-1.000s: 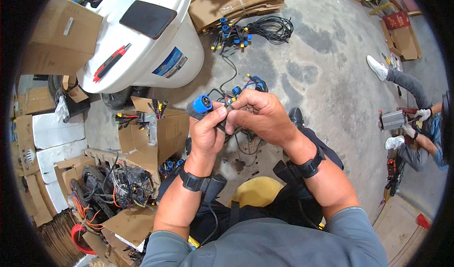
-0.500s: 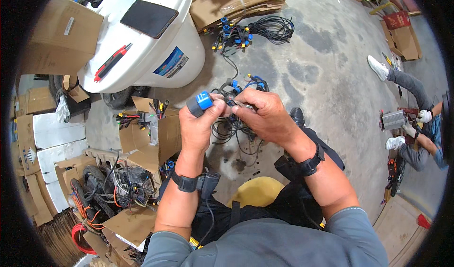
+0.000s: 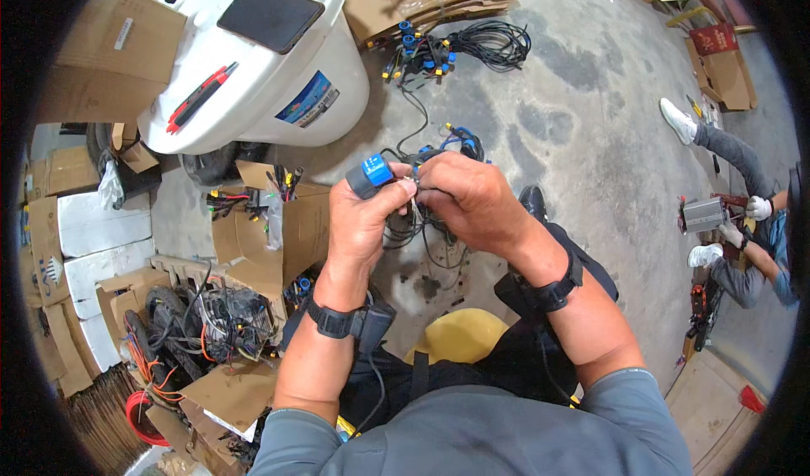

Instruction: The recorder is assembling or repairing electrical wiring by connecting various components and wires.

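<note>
My left hand (image 3: 364, 223) grips a black cable part with a blue connector (image 3: 371, 175) sticking out above the thumb. My right hand (image 3: 471, 199) is closed on the same black wire harness (image 3: 422, 227), fingertips meeting the left hand's at small wire ends. Loops of the harness hang down between both hands. Both wrists wear black bands.
A white scooter body (image 3: 253, 62) stands at the upper left. A pile of black cables with blue and yellow plugs (image 3: 456, 45) lies on the concrete floor ahead. Open cardboard boxes of wires (image 3: 270, 223) sit at my left. Another person (image 3: 742, 223) sits at the right with a metal box.
Both hands have shifted slightly, keeping the harness held; the blue connector has moved a little within my left hand's grip.
</note>
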Available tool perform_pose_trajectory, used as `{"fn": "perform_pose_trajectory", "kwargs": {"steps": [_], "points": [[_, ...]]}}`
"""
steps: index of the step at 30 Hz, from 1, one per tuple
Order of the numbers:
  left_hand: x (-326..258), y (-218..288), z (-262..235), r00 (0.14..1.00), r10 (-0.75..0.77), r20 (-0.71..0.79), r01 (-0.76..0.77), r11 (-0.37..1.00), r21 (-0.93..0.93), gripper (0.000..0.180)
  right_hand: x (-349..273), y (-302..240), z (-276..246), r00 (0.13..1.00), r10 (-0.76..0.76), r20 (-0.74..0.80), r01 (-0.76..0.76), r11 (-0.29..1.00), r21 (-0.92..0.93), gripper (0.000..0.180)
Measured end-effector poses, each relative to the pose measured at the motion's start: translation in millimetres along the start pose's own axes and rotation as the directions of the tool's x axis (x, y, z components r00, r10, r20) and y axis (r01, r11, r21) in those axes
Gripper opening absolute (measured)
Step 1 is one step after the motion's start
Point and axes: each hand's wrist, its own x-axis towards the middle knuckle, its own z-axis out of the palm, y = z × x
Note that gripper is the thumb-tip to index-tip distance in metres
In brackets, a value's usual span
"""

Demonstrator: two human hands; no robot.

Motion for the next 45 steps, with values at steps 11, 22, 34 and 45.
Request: {"fn": "perform_pose_trajectory", "kwargs": {"steps": [11, 22, 34, 45], "points": [[0, 4, -1, 0.996, 0.031, 0.079, -0.033, 0.999, 0.024, 0.017, 0, -10, -6, 0.987, 0.151, 0.049, -0.157, 0.970, 0.184, 0.010], [1, -1, -2, 0.988, -0.012, 0.154, 0.045, 0.975, -0.219, 0.021, 2, -13, -12, 0.878, 0.382, 0.288, -0.478, 0.714, 0.512, 0.027], [3, -10, -9, 0.970, -0.115, 0.216, 0.178, 0.936, -0.303, 0.019, 3, -13, -13, 0.880, 0.339, 0.334, -0.471, 0.723, 0.505, 0.029], [4, -17, -12, 0.910, -0.030, 0.414, 0.198, 0.909, -0.367, 0.016, -4, -12, -16, 0.862, 0.339, 0.376, -0.502, 0.671, 0.545, 0.032]]}}
